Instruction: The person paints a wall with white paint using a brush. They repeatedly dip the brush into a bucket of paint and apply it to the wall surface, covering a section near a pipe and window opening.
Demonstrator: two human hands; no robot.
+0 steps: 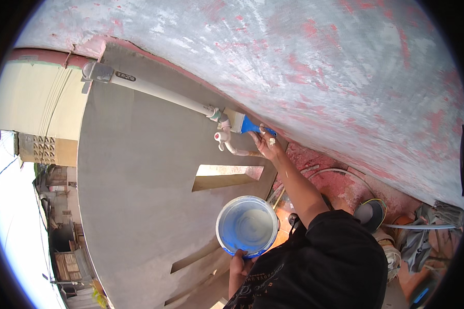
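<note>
My right hand [268,145] grips the blue handle of a wide flat paintbrush [251,125], and dabs of pale paint mark the fingers. The brush's light bristles lie against the grey wall [139,146], right behind a white plastic tap [222,137] and close to the corner with the patchy wall. Low in the view, my left hand [239,264] holds a blue plastic bucket [248,226] by its rim. Whitish paint coats the bucket's inside and bottom. Part of the left hand is hidden under the bucket and by the black shirt.
A white PVC pipe [158,94] runs along the grey wall to the tap. The adjoining wall [313,77] shows patchy grey-white over pink. Slots [228,177] pierce the grey wall. A hose [340,170], a dark bucket [369,214] and crumpled sheeting [419,239] lie at the right.
</note>
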